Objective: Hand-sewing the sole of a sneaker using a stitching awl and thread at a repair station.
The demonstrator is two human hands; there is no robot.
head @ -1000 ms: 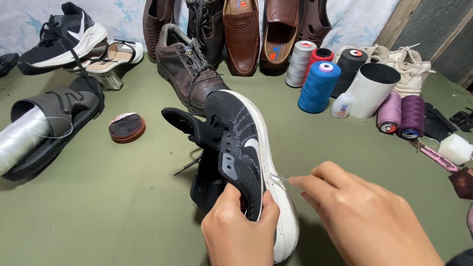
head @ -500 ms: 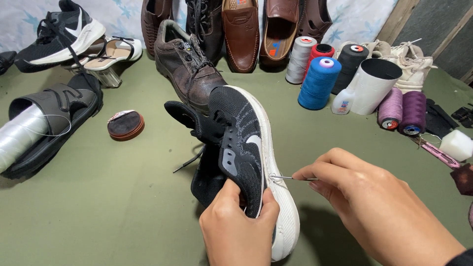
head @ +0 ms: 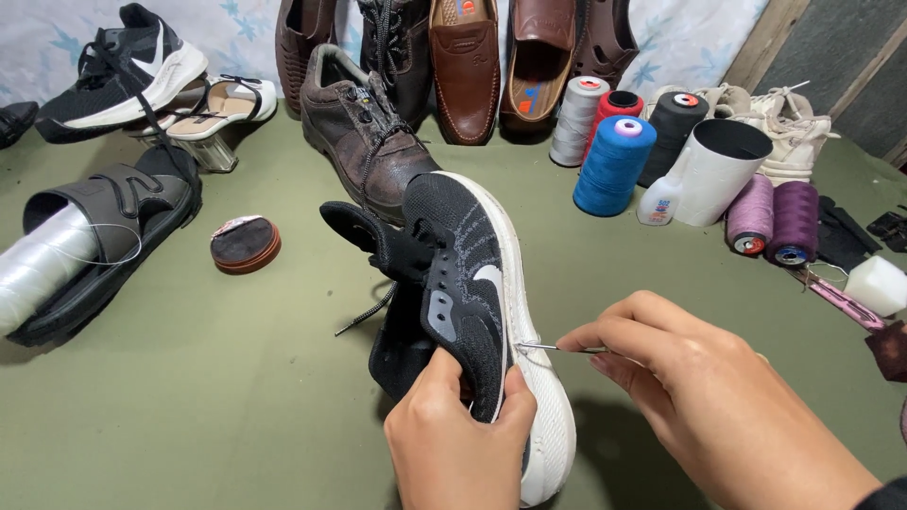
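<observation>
A big green table (head: 189, 416) fills the room in front of me. The black sneaker (head: 472, 293) is the thing to watch, so I tell every place from it. It is held up over the middle of the table, tipped on its side, with its white sole (head: 543, 416) facing right.

Behind the sneaker lies a worn brown shoe (head: 364, 142), and farther back stands a row of brown shoes (head: 463, 66). To the back right of the sneaker are thread spools, with a blue spool (head: 612, 165) in front and a white cup (head: 710, 170) beside it. Far left of the sneaker rests a black sandal (head: 109, 236), and a small round tin (head: 245, 244) sits between them.

The left hand (head: 458, 444) grips the sneaker from below, fingers curled tight around its upper. The right hand (head: 699, 397) is just right of the sneaker, its fingertips pressed together, pinching a thin needle (head: 557, 348). The needle tip touches the seam where the black cloth meets the sole.

I think the sewing is partway at best. One stitch is being made now. I cannot see finished stitches or any thread along the seam, so most of the edge looks left to do.
</observation>
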